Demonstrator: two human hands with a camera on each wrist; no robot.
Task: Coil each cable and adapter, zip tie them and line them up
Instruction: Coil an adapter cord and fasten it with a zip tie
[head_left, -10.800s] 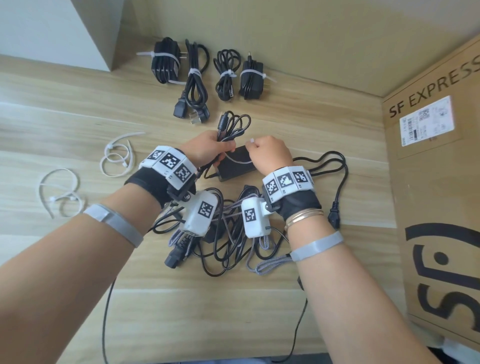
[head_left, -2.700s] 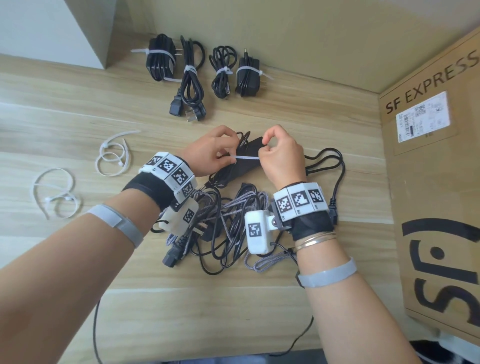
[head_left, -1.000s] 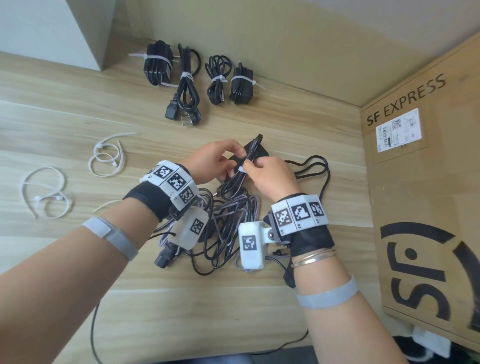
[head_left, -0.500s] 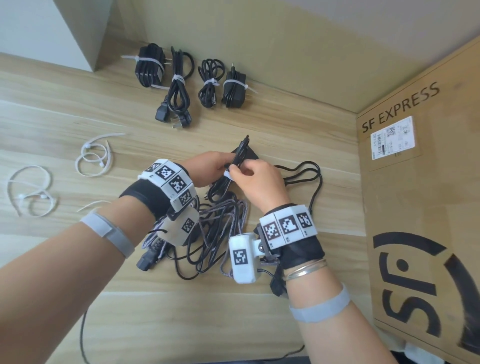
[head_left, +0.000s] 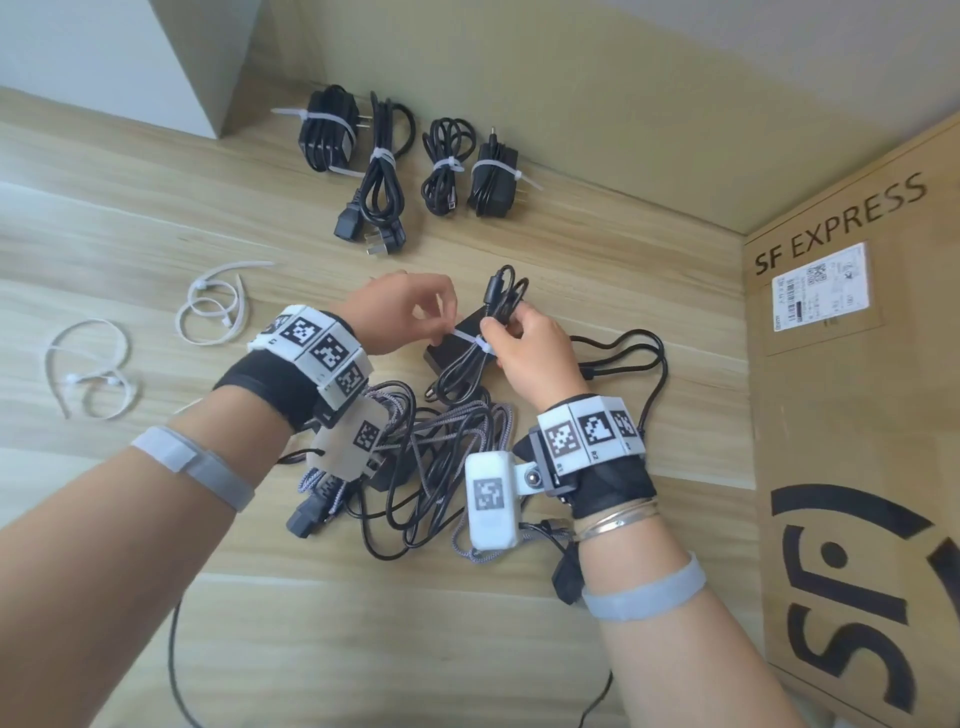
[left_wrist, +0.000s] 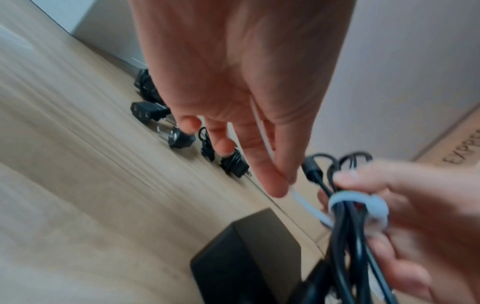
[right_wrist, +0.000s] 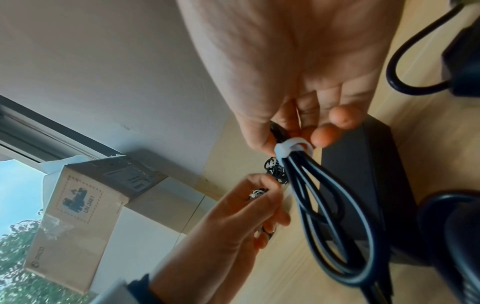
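Counter (head_left: 467, 649): pale wood grain, carries everything.
Tangle (head_left: 441, 467): loose black and braided cables heaped just below both wrists.
Right hand (head_left: 535, 353): fingers (right_wrist: 322, 135) curled, pinching the coil at the tie's loop.
Left hand (head_left: 395, 317): thumb and forefinger pinched on the tie's free tail, other fingers (left_wrist: 221, 144) loosely bent, clear of the coil.
Tie (head_left: 470, 342): white, looped round the coil, tail stretched leftward.
Coil (head_left: 472, 353): black cable folded in loops, raised over the adapter, plug end pointing away.
Adapter (head_left: 452, 343): black brick, flat on counter beneath the coil, lead trailing right in a loop.
Spare ties (head_left: 213, 312): white, curled, two heaps on counter at left.
Box (head_left: 857, 415): cardboard, printed "SF EXPRESS", at right.
Bundles (head_left: 410, 156): four tied black ones in a row by the far wall.
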